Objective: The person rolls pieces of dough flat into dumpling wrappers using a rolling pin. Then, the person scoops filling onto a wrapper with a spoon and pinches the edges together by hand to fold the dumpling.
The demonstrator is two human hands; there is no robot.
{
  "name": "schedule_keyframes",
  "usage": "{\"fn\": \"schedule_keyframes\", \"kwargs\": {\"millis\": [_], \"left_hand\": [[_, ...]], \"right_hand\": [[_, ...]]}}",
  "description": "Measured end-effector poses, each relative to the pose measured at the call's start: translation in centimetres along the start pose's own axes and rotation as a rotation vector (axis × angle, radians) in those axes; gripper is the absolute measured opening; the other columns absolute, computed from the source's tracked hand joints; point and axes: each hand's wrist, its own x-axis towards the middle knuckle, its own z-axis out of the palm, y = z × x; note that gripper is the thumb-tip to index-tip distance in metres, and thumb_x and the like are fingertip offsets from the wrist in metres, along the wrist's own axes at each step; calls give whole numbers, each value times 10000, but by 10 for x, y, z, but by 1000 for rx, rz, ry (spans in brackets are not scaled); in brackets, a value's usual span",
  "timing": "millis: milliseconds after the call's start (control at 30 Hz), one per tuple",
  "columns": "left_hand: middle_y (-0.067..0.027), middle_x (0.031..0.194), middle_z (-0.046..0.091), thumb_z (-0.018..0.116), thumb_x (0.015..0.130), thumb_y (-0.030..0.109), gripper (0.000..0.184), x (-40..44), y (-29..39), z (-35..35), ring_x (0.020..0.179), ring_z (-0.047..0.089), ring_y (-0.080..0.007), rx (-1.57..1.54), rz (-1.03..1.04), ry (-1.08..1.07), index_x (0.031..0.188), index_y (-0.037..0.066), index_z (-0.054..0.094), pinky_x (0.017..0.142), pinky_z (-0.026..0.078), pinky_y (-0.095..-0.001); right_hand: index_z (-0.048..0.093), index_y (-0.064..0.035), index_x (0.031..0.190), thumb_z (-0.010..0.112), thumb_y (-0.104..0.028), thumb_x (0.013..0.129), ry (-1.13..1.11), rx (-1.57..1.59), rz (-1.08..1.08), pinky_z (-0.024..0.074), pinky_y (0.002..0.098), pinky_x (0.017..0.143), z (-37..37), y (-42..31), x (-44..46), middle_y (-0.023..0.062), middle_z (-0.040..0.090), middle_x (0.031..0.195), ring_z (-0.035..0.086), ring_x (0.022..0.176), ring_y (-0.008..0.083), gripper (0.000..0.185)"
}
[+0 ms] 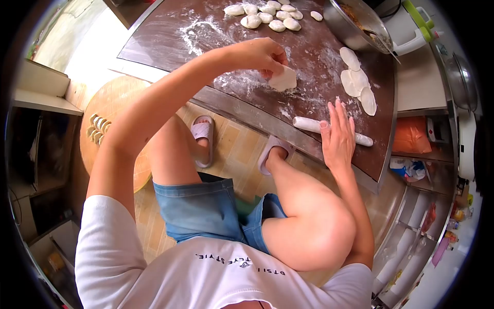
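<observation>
Between the thumb and fingers of my left hand (pixel 266 55) is the edge of a thin dough wrapper (pixel 283 80), held at the floured brown table (pixel 234 95). My right hand (pixel 339 136) lies flat across a flour-coated rolling pin (pixel 309 124) near the table's front edge, its fingers stretched out. Several rolled wrappers (pixel 355 82) lie beyond that hand, some overlapping. At the far side is a group of small floured dough pieces (pixel 265 18).
A steel bowl (pixel 347 28) of filling with a utensil stands at the back right. On the left, a round wooden board (pixel 121 87) carries several dumplings (pixel 98 126). Shelves (pixel 411 226) with bags and bottles line the right. My knees are near the table's front edge.
</observation>
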Motion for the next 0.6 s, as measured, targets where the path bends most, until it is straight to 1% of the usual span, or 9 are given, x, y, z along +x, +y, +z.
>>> {"fn": "schedule_keyframes", "kwargs": {"millis": [33, 67, 167, 200, 300, 333, 433, 467, 600], "left_hand": [[-77, 760, 635, 608, 728, 125, 202, 4, 0, 0, 670, 613, -127, -80, -18, -42, 872, -15, 627, 604, 499, -270], [-63, 757, 628, 598, 722, 110, 195, 4, -1, 0, 663, 610, -133, -1, -61, -73, 880, -1, 626, 579, 495, -277], [-81, 792, 620, 577, 756, 119, 190, -1, -3, 2, 692, 590, -171, 237, 24, -91, 893, -10, 603, 638, 479, -294], [-91, 777, 624, 582, 736, 123, 191, -1, -2, 4, 686, 601, -199, 340, 166, -42, 864, -17, 602, 644, 478, -320], [-101, 769, 628, 576, 737, 122, 181, 11, 8, 22, 688, 608, -200, 341, 112, -84, 846, -20, 603, 646, 480, -317], [-104, 754, 627, 578, 730, 127, 193, 17, 16, 30, 692, 608, -200, 231, 41, -107, 858, -16, 599, 646, 480, -319], [-108, 745, 626, 583, 726, 130, 205, 36, 27, 57, 683, 607, -214, 102, 74, -120, 868, -17, 592, 645, 481, -322], [-125, 814, 646, 607, 688, 144, 199, 44, 25, 60, 668, 629, -213, 241, 219, -63, 841, 21, 636, 629, 494, -338], [-126, 853, 656, 606, 696, 236, 297, 59, 27, 53, 709, 624, -286, 430, 317, -84, 914, 42, 658, 672, 485, -378]], "right_hand": [[428, -24, 1273, 392, -374, 921, 4, -5, -1, 219, 464, 1042, 0, 0, -1, 162, 361, 1367, 334, 1267, 312, 498], [430, -23, 1271, 393, -372, 921, 8, -10, -3, 220, 464, 1042, 0, 0, -1, 163, 365, 1364, 339, 1263, 313, 496], [437, -23, 1265, 395, -365, 920, 20, -10, -13, 225, 466, 1038, 1, 0, 0, 169, 380, 1351, 354, 1253, 315, 488], [438, -23, 1265, 394, -365, 920, 22, -7, -13, 225, 466, 1038, 1, -1, 0, 170, 381, 1350, 353, 1254, 315, 487], [440, -17, 1262, 392, -354, 921, -1, 17, -10, 221, 465, 1039, 0, -2, -2, 174, 384, 1347, 348, 1258, 314, 482], [441, -14, 1261, 392, -349, 922, -7, 24, -6, 220, 464, 1040, 0, -2, -1, 175, 385, 1346, 346, 1260, 313, 479], [441, -1, 1257, 388, -329, 924, -4, -1, 8, 216, 464, 1041, 3, 0, -1, 180, 392, 1339, 339, 1266, 307, 470], [446, 8, 1250, 387, -312, 923, 10, -20, 26, 216, 459, 1043, 5, 2, 5, 184, 399, 1333, 331, 1274, 299, 461], [433, -1, 1259, 355, -340, 927, 83, -27, 139, 210, 455, 1051, 27, 23, 74, 190, 397, 1332, 341, 1263, 314, 480]]}}
